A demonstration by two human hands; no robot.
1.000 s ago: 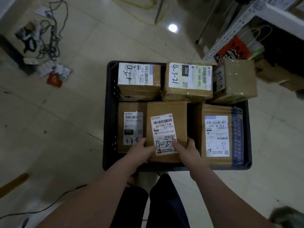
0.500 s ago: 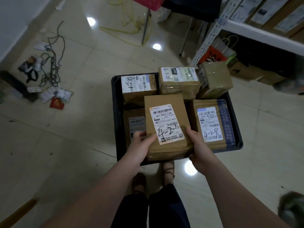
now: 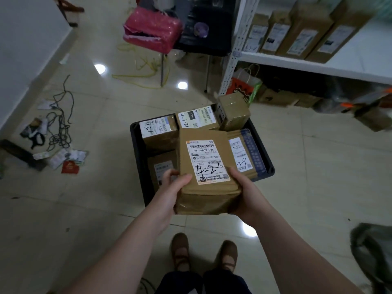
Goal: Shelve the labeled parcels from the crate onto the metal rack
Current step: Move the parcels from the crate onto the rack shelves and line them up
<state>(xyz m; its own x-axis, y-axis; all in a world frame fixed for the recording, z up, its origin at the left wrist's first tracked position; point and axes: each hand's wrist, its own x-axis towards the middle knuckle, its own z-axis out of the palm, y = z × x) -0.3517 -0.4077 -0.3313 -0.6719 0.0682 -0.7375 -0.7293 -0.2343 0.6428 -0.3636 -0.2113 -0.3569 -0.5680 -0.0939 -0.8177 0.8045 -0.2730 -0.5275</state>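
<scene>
Two-handed grip: left hand (image 3: 172, 184) and right hand (image 3: 244, 188) are clasping the near corners of the parcel (image 3: 206, 166). It is now hanging above the crate (image 3: 135, 149), no longer lying inside; extraction is looking complete, transfer to the metal rack (image 3: 297, 65) outstanding.

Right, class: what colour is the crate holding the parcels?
The crate is black; head view shows it best.

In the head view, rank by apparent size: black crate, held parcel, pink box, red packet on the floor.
1. black crate
2. held parcel, though nearness to the camera enlarges it
3. pink box
4. red packet
</scene>
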